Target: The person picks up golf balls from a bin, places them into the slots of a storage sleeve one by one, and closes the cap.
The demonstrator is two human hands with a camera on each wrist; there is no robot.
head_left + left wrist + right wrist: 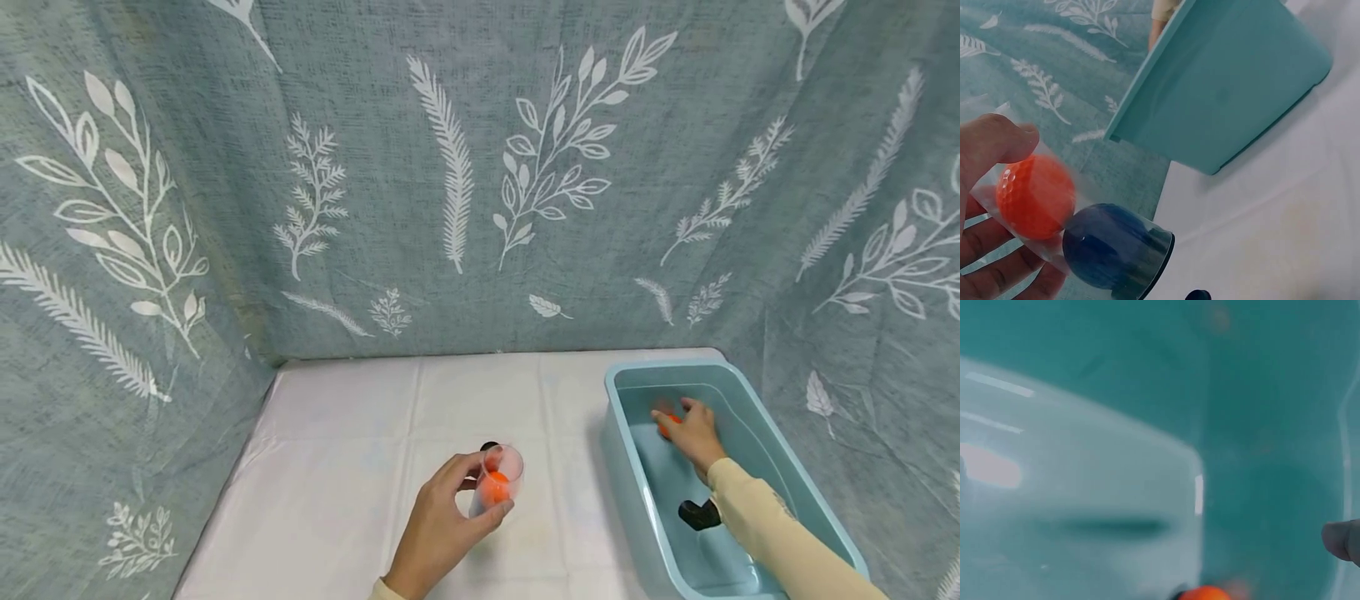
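Note:
My left hand [450, 517] grips a clear plastic cup [1155, 240], tilted above the table. An orange dimpled ball [1036, 197] sits in the cup beside a dark blue ball [1107, 247]. In the left wrist view my thumb and fingers lie on either side of the cup. Inside the blue bin, my right hand [697, 433] reaches down with thumb and fingers spread around another orange ball [668, 426]. The right wrist view shows one fingertip [1340, 540] apart from that orange ball [1205, 594], which is cut off at the bottom edge.
The blue bin [626, 442] stands at the table's right side. In it lies a black curved object [699, 514], partly under my right sleeve. A small black object [490, 446] shows behind the cup on the white tablecloth [337, 467]. Patterned cloth [360, 208] hangs around the table.

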